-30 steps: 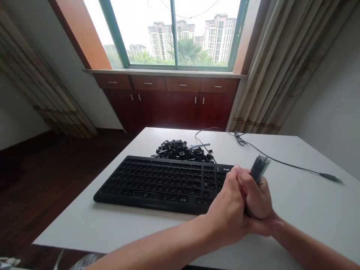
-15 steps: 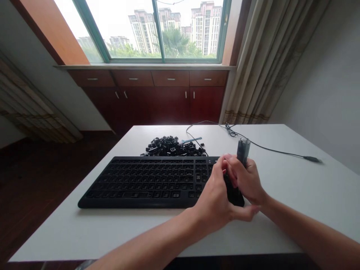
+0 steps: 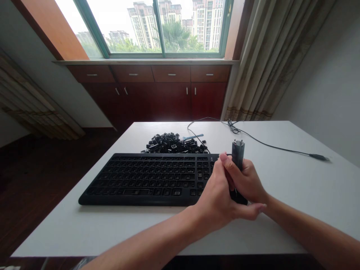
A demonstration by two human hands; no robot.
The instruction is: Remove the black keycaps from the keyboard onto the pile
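The right hand grips a dark block; the left hand touches that hand, grip unclear. Behind the keyboard, keycap markings seem unreadable.

Keyboard black; keycaps black, white marks; tabletop white; cabinet reddish-brown.

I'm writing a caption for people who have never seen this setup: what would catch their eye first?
Probably the long black keyboard stripped of most or all visible keycaps, lying across the white table, with a heap of loose black keycaps just behind it. Next, the left hand and right hand, pressed together over the keyboard's right end, a dark pronged object standing up from the right one.
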